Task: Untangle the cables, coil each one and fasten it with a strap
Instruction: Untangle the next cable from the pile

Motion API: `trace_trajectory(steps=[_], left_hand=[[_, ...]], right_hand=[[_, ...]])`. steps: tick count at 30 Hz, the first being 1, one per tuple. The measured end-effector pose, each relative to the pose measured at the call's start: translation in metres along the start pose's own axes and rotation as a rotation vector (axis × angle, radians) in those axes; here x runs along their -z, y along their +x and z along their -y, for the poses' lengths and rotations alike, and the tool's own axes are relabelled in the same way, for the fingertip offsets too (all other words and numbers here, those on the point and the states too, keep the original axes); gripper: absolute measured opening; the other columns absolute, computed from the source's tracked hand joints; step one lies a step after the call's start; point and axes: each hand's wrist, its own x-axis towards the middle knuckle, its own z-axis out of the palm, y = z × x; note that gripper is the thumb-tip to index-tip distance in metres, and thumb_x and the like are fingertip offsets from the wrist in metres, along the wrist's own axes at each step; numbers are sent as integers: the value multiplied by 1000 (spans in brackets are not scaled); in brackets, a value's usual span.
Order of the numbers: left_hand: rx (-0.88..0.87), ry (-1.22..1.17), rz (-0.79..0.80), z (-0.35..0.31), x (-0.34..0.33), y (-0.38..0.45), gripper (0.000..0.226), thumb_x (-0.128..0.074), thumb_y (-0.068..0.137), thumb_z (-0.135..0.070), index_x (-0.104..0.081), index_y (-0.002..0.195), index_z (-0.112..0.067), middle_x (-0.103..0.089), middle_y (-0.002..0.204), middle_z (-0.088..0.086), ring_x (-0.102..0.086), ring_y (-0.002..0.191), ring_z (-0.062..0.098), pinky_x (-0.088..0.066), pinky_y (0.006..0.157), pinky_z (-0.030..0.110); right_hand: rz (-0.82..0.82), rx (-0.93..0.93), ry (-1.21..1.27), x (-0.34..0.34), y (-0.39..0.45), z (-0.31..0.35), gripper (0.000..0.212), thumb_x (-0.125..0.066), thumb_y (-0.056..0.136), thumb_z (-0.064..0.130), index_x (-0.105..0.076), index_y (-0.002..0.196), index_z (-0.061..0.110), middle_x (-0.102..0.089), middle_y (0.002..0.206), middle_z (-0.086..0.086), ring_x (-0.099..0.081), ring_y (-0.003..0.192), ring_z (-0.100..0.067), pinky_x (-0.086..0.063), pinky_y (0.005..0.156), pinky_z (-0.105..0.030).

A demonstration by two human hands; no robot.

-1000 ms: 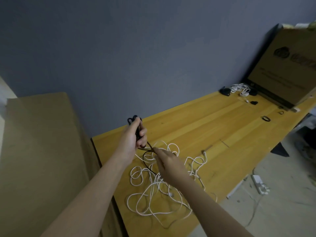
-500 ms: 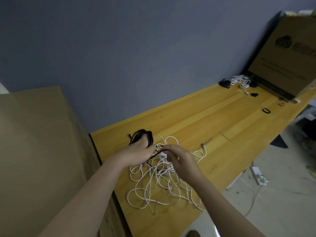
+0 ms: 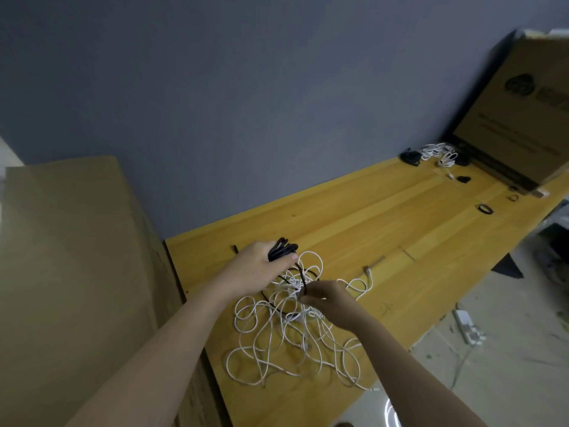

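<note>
A tangle of white cables (image 3: 286, 334) lies on the near left end of the yellow wooden table (image 3: 385, 229). My left hand (image 3: 255, 269) grips a small coil of black cable (image 3: 281, 248) just above the tangle's far edge. A black strand runs from that coil down to my right hand (image 3: 326, 298), which pinches it over the middle of the white loops. A grey plug end (image 3: 368, 268) of a cable lies to the right of the heap.
Coiled white cables (image 3: 438, 152) and black bundles (image 3: 411, 157) sit at the far end, beside a leaning cardboard box (image 3: 517, 118). Black strap rings (image 3: 485, 208) lie near the right edge. Cardboard (image 3: 70, 272) stands left of the table. A power strip (image 3: 466, 326) lies on the floor.
My left hand has lowered with the black coil toward the table. My right hand slid along the black strand, staying over the white tangle. The view shifted slightly.
</note>
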Motion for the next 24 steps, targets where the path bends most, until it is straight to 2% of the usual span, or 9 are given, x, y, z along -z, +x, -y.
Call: trace_trajectory(steps=[2,4,7,9,11,13,16,18,24], left_hand=[[-11,-30,-39,-3,-3,1,36,-51,96,-40,-49,74,-10,-42,61,-1,-38,50,9,-25,46,19],[-11,-77,-95,-6,-3,3,35,-50,97,-38,-44,71,-15,-40,60,-2,-36,47,8,-26,44,17],[11,-130,-187,-2,1,6,36,-47,97,-44,-45,75,-16,-43,64,0,-41,54,14,-31,56,30],[28,-142,-193,0,4,7,41,-44,97,-49,-48,79,-12,-44,64,-1,-47,56,18,-35,59,35],[12,-219,-192,0,5,7,44,-42,97,-50,-50,82,-9,-42,58,-9,-45,51,13,-34,57,36],[3,-262,-206,-2,7,6,39,-42,98,-46,-47,77,-13,-36,50,-14,-36,44,5,-28,53,30],[22,-211,-268,-1,9,5,37,-44,98,-41,-40,70,-18,-39,54,-11,-36,41,1,-28,50,23],[33,-196,-291,0,9,3,37,-46,98,-39,-39,67,-20,-40,56,-8,-38,46,3,-29,51,24],[20,-311,-275,-4,5,3,35,-49,97,-39,-40,69,-20,-39,54,-11,-36,48,9,-28,53,28]], right_hand=[[-32,30,-148,-6,8,-2,9,-65,89,15,-72,91,10,-62,81,8,-56,73,-5,-40,68,-20],[-141,33,-288,4,28,1,14,-64,90,17,-72,91,6,-65,82,-6,-54,74,-16,-37,66,-29],[-496,-22,-83,54,55,38,16,-64,89,15,-71,80,5,-67,73,-15,-54,67,-17,-37,61,-29],[-792,105,17,92,59,77,12,-63,87,10,-74,82,10,-67,73,-4,-55,69,-10,-42,66,-21],[-1002,340,-100,105,52,113,14,-60,87,6,-74,91,8,-66,86,1,-52,78,0,-37,70,-5],[-1109,491,-82,94,44,118,16,-56,90,3,-70,97,5,-61,97,3,-53,87,-2,-41,79,-7],[-828,213,-57,67,46,72,9,-51,96,13,-60,96,15,-66,94,-2,-60,82,-19,-48,72,-32],[-558,11,-145,55,50,36,7,-56,94,16,-60,90,13,-67,86,-5,-60,76,-25,-44,65,-32],[-562,-26,124,40,45,14,7,-63,90,17,-63,84,19,-68,78,2,-65,75,-16,-49,69,-29]])
